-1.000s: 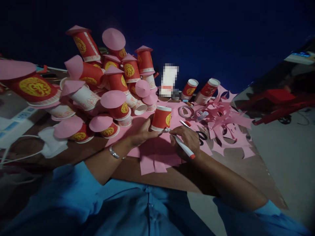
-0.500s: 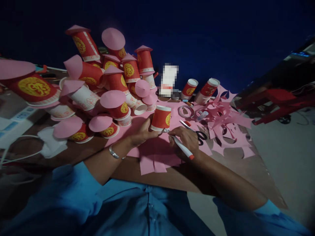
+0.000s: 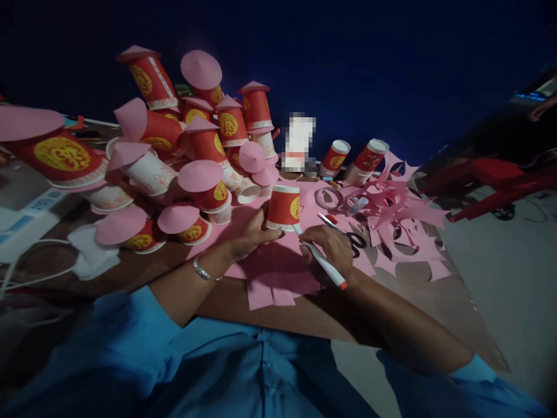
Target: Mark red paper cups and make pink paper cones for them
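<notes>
My left hand (image 3: 253,237) is closed around the lower left side of a red paper cup (image 3: 281,206) with a yellow emblem and white rims. The cup's white rim faces up, over pink paper sheets (image 3: 285,284). In my right hand (image 3: 328,247) is a white marker pen (image 3: 324,264) with a red end. Its tip is at the cup's lower right edge; I cannot tell whether it touches. Beside the right hand lie scissors (image 3: 355,242) with black handles. Several red and white cups with pink paper cones (image 3: 200,176) are piled to the left.
Pink paper offcuts (image 3: 404,217) are heaped on the right, near a tape roll (image 3: 329,198). Two cup stacks (image 3: 368,159) stand at the back. A white cable (image 3: 39,281) lies at the left. Past the table's right edge are a red stool (image 3: 491,174) and part of another person's hand (image 3: 542,109).
The cup has shifted slightly left and turned a little in my left hand. The marker pen has tilted and drawn slightly back. At the far right, another person's hand has appeared.
</notes>
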Action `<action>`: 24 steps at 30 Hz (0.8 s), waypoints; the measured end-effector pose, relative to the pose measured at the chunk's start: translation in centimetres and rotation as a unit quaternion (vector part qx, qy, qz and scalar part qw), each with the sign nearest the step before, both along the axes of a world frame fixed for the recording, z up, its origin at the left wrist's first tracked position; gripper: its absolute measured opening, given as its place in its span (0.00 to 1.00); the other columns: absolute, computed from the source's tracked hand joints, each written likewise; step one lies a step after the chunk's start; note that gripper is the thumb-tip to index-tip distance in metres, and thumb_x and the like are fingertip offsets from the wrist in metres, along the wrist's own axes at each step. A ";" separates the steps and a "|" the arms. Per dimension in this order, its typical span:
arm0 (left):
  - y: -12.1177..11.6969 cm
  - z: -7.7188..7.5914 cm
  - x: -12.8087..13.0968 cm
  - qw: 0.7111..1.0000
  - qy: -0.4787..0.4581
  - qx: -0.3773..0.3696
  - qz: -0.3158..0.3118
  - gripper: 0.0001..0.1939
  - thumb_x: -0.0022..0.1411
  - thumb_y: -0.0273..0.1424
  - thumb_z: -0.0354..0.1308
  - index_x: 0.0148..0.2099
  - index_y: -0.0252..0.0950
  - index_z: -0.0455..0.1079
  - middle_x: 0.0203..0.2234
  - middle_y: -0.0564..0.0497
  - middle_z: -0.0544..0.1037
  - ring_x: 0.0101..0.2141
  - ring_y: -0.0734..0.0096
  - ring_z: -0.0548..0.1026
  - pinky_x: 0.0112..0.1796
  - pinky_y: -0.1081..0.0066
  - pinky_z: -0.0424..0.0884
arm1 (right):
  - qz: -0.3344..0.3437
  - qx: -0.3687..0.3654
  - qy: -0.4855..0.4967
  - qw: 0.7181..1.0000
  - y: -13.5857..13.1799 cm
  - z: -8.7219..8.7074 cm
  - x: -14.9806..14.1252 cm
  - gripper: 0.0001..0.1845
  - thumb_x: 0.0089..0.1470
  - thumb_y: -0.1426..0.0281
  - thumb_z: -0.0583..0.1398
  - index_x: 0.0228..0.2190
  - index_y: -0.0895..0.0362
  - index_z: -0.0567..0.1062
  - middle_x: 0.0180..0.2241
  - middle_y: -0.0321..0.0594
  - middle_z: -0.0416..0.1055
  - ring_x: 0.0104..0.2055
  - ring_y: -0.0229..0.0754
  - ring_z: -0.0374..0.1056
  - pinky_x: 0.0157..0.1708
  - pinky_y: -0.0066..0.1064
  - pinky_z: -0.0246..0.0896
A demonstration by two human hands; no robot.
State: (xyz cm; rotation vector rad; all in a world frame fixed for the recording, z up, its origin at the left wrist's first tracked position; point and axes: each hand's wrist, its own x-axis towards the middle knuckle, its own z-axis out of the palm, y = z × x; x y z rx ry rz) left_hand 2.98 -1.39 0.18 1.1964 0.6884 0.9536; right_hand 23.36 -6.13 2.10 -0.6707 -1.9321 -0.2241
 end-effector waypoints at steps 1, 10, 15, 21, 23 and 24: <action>0.0 0.0 -0.1 1.000 -0.008 -0.006 -0.001 0.42 0.51 0.38 0.75 0.65 0.37 0.64 0.51 0.42 0.79 0.54 0.49 0.74 0.53 0.55 0.71 | -0.008 -0.007 -0.001 1.000 0.0 0.0 0.1 0.07 0.68 0.71 0.59 0.47 0.54 0.73 0.33 0.41 0.80 0.34 0.41 0.78 0.32 0.32 0.73; -0.2 0.1 -0.2 0.997 -0.055 -0.045 -0.013 0.42 0.51 0.36 0.74 0.66 0.37 0.65 0.50 0.41 0.81 0.54 0.49 0.76 0.58 0.51 0.68 | -0.017 -0.033 0.012 0.999 0.3 -0.4 0.4 0.13 0.67 0.71 0.61 0.52 0.52 0.72 0.42 0.45 0.82 0.42 0.45 0.81 0.39 0.35 0.77; -0.3 0.9 0.0 0.998 -0.010 -0.055 0.007 0.42 0.49 0.36 0.77 0.64 0.38 0.66 0.51 0.43 0.80 0.52 0.51 0.76 0.55 0.53 0.70 | 0.009 -0.048 -0.005 0.999 0.2 -0.7 0.6 0.14 0.66 0.72 0.62 0.53 0.53 0.73 0.43 0.46 0.82 0.43 0.45 0.81 0.40 0.35 0.77; -0.1 1.1 0.0 0.999 -0.008 -0.050 0.009 0.41 0.47 0.35 0.77 0.62 0.38 0.68 0.46 0.46 0.80 0.48 0.55 0.76 0.48 0.59 0.71 | 0.019 -0.028 0.009 0.999 0.1 -0.5 0.1 0.12 0.66 0.72 0.62 0.50 0.54 0.74 0.38 0.44 0.82 0.39 0.45 0.80 0.37 0.34 0.75; 0.0 1.0 -0.1 0.998 -0.002 -0.059 0.002 0.38 0.48 0.35 0.76 0.61 0.39 0.69 0.39 0.49 0.79 0.39 0.62 0.75 0.38 0.65 0.70 | 0.017 -0.019 0.014 1.000 0.0 -0.3 0.0 0.10 0.66 0.71 0.61 0.48 0.54 0.74 0.34 0.42 0.81 0.35 0.44 0.78 0.34 0.34 0.73; 0.1 1.0 -0.2 0.998 0.001 -0.064 -0.003 0.36 0.49 0.35 0.76 0.59 0.39 0.70 0.36 0.50 0.78 0.34 0.67 0.72 0.33 0.68 0.67 | 0.018 -0.014 0.016 1.000 0.0 -0.2 -0.1 0.09 0.66 0.71 0.61 0.48 0.54 0.74 0.33 0.42 0.81 0.33 0.43 0.78 0.33 0.33 0.73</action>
